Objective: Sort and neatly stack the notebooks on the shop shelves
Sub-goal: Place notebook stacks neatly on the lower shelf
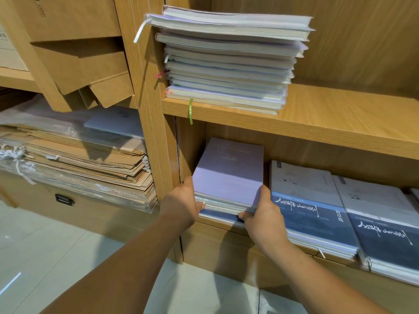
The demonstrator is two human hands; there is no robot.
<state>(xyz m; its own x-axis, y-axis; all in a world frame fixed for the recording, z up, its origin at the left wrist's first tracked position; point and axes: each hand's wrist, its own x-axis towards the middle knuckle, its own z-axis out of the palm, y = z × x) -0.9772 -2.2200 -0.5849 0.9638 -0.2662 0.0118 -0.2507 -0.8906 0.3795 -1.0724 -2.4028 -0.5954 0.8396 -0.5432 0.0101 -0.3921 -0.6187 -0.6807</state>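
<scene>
A low stack of lilac-covered notebooks (229, 171) lies at the left end of the lower shelf (215, 223). My left hand (184, 201) grips the stack's front left corner, thumb on the side and fingers curled under the edge. My right hand (263, 214) grips its front right corner, thumb on the top cover and fingers beneath. To the right lie two stacks of grey-and-blue notebooks (310, 207) (381, 225) with white script. On the upper shelf (340, 118) stands a tall, uneven pile of wrapped notebooks (226, 64) with ribbon markers hanging out.
A wooden upright (149, 109) divides this bay from the left one, which holds folded cardboard boxes (79, 64) and a wrapped pile of brown paper bags (79, 168). A drawer with a metal handle (64, 199) sits below. Pale floor tiles (56, 257) lie underneath.
</scene>
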